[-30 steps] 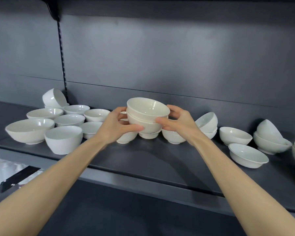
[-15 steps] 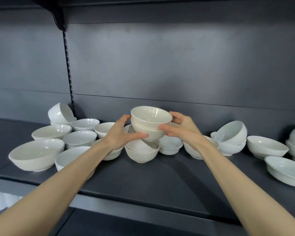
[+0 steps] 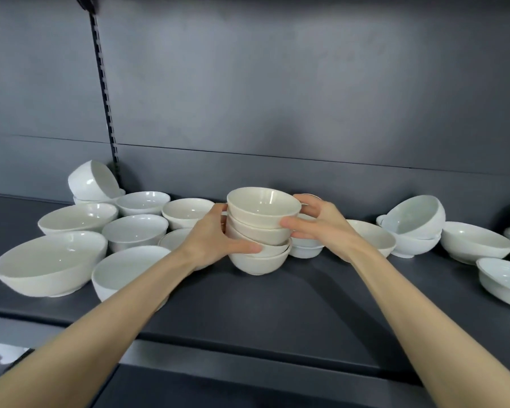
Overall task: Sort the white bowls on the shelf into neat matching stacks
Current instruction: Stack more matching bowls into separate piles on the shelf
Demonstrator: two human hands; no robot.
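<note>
Cream bowls (image 3: 259, 231) stand in an upright, slightly crooked stack on the shelf (image 3: 277, 307), directly between left hand (image 3: 215, 235) and right hand (image 3: 315, 223). Both curl round it, left gripping lower, right higher, equally near.

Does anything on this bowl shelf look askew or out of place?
Yes. At the back left, a tipped bowl lies on its side atop another bowl. On the right, a tilted bowl sits crooked atop a short stack. The middle stack, gripped by the left hand and right hand, nests unevenly.

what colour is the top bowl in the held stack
Cream off-white top bowl, clearest in the head view.
</note>
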